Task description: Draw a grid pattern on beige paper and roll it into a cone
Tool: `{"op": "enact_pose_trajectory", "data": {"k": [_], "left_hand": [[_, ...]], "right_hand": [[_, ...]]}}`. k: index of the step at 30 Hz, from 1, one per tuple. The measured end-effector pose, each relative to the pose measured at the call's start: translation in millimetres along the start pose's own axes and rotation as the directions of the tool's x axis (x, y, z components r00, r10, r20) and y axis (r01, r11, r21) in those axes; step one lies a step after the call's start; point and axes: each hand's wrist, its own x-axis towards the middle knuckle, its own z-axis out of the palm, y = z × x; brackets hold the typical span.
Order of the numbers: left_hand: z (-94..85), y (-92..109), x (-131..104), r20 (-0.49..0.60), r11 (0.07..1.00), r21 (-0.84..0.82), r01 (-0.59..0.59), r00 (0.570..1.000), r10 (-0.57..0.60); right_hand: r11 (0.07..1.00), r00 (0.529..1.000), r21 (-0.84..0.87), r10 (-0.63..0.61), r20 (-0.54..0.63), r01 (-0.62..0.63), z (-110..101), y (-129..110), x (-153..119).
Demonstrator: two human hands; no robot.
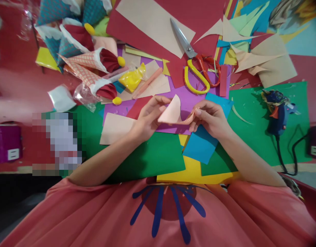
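Observation:
A pale pink piece of paper or felt (172, 111) is held up between my two hands, with a curved upper edge and a narrow, curled part stretching to the right. My left hand (153, 115) pinches its left side between thumb and fingers. The thumb and fingertips of my right hand (208, 117) close on the narrow right end. Beneath them lie a purple sheet (170, 129) and a blue piece (201, 145). Just beyond my hands rest scissors (196, 73) with yellow and red handles, their blades pointing up and left.
Decorated cones (82, 61) are piled at the upper left near a yellow piece (133, 78). Pale offcuts (273, 61) lie at the upper right. A dark blue glue gun (278, 118) with a black cord sits on the green sheet (253, 137) at the right.

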Motion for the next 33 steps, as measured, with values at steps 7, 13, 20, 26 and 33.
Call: {"op": "enact_pose_trajectory", "data": {"k": [7, 13, 20, 26, 33], "left_hand": [[-1.9, 6.5, 4.1, 0.116, 0.993, 0.038, 0.115, 0.986, -0.119], [-8.4, 25.5, 5.9, 0.376, 0.977, 0.21, 0.029, 0.92, -0.108], [-15.3, 33.9, 8.6, 0.708, 0.906, 0.345, 0.245, 0.566, -0.422], [-11.4, 32.5, 9.1, 0.647, 0.93, 0.291, 0.226, 0.67, -0.365], [-7.8, 33.9, 6.2, 0.624, 0.901, 0.336, 0.273, 0.653, -0.43]], "right_hand": [[0.996, 0.996, -0.066, -0.063, 0.059, 0.067, -8.1, -4.0, 1.8], [0.999, 0.958, -0.004, 0.052, 0.282, -0.053, -17.7, -14.9, 3.0], [0.944, 0.584, 0.04, 0.169, 0.794, -0.327, -32.9, -15.1, 4.2], [0.871, 0.513, 0.037, 0.253, 0.82, -0.49, -33.8, -15.6, 0.8], [0.857, 0.575, -0.081, 0.408, 0.709, -0.508, -28.9, -21.7, 0.2]]}}
